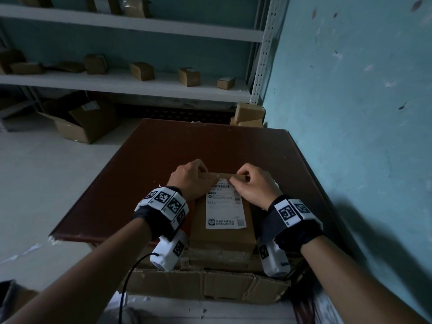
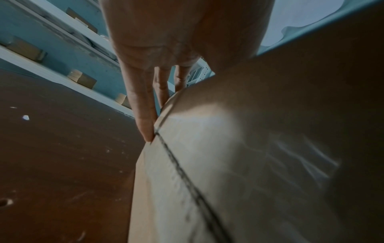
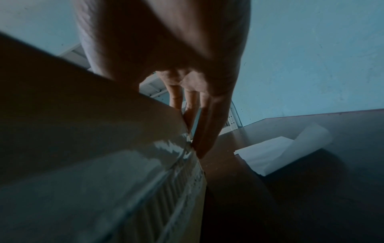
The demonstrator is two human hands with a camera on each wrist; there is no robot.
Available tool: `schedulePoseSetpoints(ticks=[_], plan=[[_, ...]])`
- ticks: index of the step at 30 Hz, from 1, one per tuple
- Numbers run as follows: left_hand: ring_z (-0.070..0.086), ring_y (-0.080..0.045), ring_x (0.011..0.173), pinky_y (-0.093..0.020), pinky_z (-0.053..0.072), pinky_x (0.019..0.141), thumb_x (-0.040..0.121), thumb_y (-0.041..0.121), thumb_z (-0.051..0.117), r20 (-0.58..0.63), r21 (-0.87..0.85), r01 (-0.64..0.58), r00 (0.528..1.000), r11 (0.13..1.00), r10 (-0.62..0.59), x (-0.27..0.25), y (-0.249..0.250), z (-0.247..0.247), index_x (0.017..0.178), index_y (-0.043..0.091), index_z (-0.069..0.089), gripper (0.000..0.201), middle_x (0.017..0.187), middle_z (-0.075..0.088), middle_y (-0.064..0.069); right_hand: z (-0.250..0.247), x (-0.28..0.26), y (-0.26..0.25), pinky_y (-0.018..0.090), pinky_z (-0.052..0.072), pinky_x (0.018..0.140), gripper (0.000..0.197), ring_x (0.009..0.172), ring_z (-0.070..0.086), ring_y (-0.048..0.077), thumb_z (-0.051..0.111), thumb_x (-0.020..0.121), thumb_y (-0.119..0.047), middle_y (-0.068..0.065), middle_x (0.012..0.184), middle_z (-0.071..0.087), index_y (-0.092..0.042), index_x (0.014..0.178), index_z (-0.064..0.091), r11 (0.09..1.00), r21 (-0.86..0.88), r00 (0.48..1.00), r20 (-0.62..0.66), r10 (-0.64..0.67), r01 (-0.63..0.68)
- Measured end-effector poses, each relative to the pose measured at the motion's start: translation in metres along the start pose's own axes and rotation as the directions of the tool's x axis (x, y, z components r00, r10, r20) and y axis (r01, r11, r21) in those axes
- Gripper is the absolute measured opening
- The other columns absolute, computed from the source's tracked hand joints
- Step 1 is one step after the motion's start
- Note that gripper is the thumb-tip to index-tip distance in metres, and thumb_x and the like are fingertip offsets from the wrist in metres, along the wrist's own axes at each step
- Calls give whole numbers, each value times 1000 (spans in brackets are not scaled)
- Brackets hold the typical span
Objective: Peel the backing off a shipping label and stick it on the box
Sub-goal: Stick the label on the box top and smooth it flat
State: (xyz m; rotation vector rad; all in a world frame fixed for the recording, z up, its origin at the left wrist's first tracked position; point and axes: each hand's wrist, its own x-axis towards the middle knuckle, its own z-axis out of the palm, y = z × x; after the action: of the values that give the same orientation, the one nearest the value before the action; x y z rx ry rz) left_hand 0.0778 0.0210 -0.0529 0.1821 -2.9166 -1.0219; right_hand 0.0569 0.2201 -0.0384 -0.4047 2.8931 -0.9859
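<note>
A brown cardboard box (image 1: 222, 239) lies on the dark brown table (image 1: 152, 160), with the white shipping label (image 1: 225, 208) flat on its top. My left hand (image 1: 190, 181) is at the box's far left corner, thumb on top near the label's far edge. In the left wrist view its fingers (image 2: 143, 105) run straight down the box (image 2: 218, 156) side. My right hand (image 1: 253, 187) is at the far right corner, thumb on the label's far edge. Its fingers (image 3: 204, 131) lie straight along the box's side, next to the glossy label (image 3: 104, 180). The fingertips are hidden in the head view.
A curled white backing sheet (image 3: 280, 152) lies on the table right of the box. Flattened cardboard (image 1: 210, 286) sits at the table's near edge. White shelves (image 1: 131, 83) with small boxes stand behind, an open carton (image 1: 84, 122) is on the floor, and a teal wall (image 1: 362, 113) rises close on the right.
</note>
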Motion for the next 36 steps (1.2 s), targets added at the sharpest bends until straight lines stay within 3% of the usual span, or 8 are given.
schedulePoseSetpoints(ticks=[11,17,21,25,28,36], plan=[[61,-6,83,-19,43,55,92,52,60,-11,-31,-14,1000,999,13,2,-6,1,103,32,58,22,102,62,8,-1,2,5,25,46,65,17,86,61,11,54,98,-39,-8,95,65,-24,100,61,999,17,999,9,-44,44],[61,-7,85,-20,46,60,96,46,57,-25,-50,-35,999,998,33,2,-7,1,106,29,61,21,106,65,5,0,3,8,33,50,77,20,95,63,14,51,100,-40,-6,100,67,-23,101,62,998,16,998,14,-54,54],[65,-11,89,-28,57,69,88,60,60,15,-52,-41,999,998,42,0,-8,0,109,30,59,37,106,65,6,0,0,7,30,55,68,31,83,67,9,60,92,-53,-7,91,69,-23,99,60,998,48,997,50,-54,52],[62,-9,88,-19,47,59,84,60,66,43,-35,-58,997,998,60,-5,-7,-3,116,27,57,47,110,61,5,1,1,9,32,59,67,34,78,69,8,68,85,-56,-9,87,69,-25,97,59,997,23,996,46,-74,73],[62,-10,90,-19,48,60,84,60,67,33,-36,-67,997,997,68,-6,-6,-3,117,27,56,48,110,60,5,2,1,9,24,51,60,33,76,67,7,68,86,-54,-9,85,68,-24,97,60,997,22,996,41,-75,74],[59,-2,84,-18,47,59,87,55,66,46,-74,-59,997,996,62,-7,-6,-4,115,29,56,40,105,58,10,-1,0,8,30,58,69,28,80,68,7,65,90,-49,-9,90,69,-24,102,60,996,46,995,67,-77,74]])
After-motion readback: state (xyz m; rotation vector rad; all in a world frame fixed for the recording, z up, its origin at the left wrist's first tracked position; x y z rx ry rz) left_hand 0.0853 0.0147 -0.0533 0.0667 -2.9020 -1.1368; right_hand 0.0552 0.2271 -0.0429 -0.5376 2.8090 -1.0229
